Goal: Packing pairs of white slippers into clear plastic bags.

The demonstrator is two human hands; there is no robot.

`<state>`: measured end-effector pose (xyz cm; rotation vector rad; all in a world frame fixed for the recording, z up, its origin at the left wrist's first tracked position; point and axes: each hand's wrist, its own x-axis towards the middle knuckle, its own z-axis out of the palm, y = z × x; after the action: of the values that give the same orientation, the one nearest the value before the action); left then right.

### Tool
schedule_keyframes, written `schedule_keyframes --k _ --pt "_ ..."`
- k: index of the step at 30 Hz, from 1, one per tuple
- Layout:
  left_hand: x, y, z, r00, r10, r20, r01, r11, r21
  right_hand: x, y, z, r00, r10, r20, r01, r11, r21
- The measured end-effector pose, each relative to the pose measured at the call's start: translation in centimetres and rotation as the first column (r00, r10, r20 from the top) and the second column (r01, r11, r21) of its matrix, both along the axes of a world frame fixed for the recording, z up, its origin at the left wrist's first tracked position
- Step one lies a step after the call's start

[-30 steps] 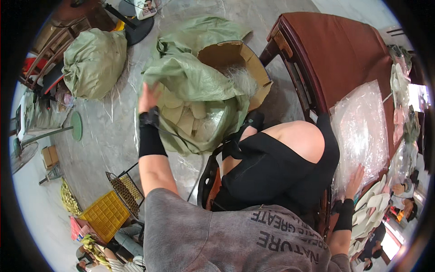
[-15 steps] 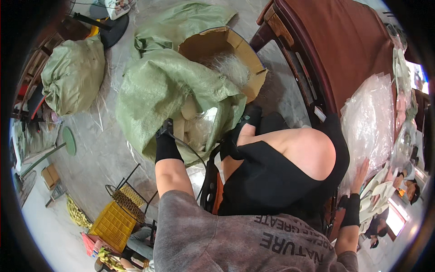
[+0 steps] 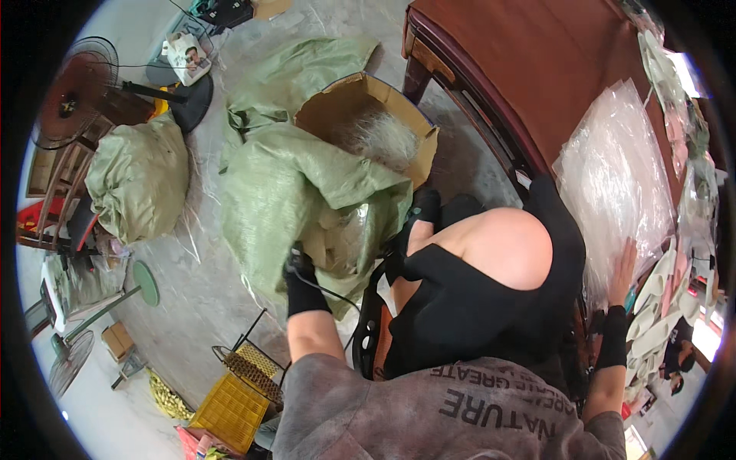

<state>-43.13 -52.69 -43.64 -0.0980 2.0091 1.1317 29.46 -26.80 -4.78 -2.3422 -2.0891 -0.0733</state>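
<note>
My left hand (image 3: pixel 299 264), in a black wrist wrap with a thin dark cable running from it, is at the mouth of a large green woven sack (image 3: pixel 264 207). Its fingers are hidden against the sack, so whether they grip is unclear. Inside the sack's mouth show pale beige pieces and clear plastic (image 3: pixel 353 234). On the table at my right, my right hand (image 3: pixel 625 268) lies with fingers stretched along a stack of clear plastic bags (image 3: pixel 613 169). A black wrap covers that wrist too.
An open cardboard box (image 3: pixel 425 146) with clear plastic strips stands behind the sack. A brown-covered table (image 3: pixel 491 61) runs along the right, with pale folded pieces (image 3: pixel 652 299) on it. Leftward are another green sack (image 3: pixel 142 180), a fan (image 3: pixel 73 100) and a yellow basket (image 3: pixel 230 410).
The view has shifted, so the sack, box and table sit differently in the picture. My left hand stays at the sack's mouth and my right hand stays on the plastic bags.
</note>
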Motion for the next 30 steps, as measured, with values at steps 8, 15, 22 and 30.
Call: schedule_keyframes --k 8,15,22,30 --pt "-1.5 14.0 15.0 0.878 0.418 0.233 -0.47 0.847 0.248 -2.6 2.4 -3.4 0.987 0.079 -0.14 -0.069 0.995 0.074" --pt "5.9 17.6 33.2 0.996 -0.085 0.01 0.081 0.977 0.196 -1.7 1.1 -1.9 0.99 0.016 -0.139 -0.003 0.996 0.089" --pt "11.3 23.8 49.6 0.826 -0.56 -0.063 0.557 0.794 0.245 -0.7 0.1 -2.9 0.992 0.02 -0.125 -0.002 0.991 0.136" --pt "24.1 32.8 70.2 0.078 -0.853 -0.516 0.983 -0.021 0.184 -2.3 -0.7 -0.7 0.986 -0.047 -0.159 0.067 0.991 0.117"
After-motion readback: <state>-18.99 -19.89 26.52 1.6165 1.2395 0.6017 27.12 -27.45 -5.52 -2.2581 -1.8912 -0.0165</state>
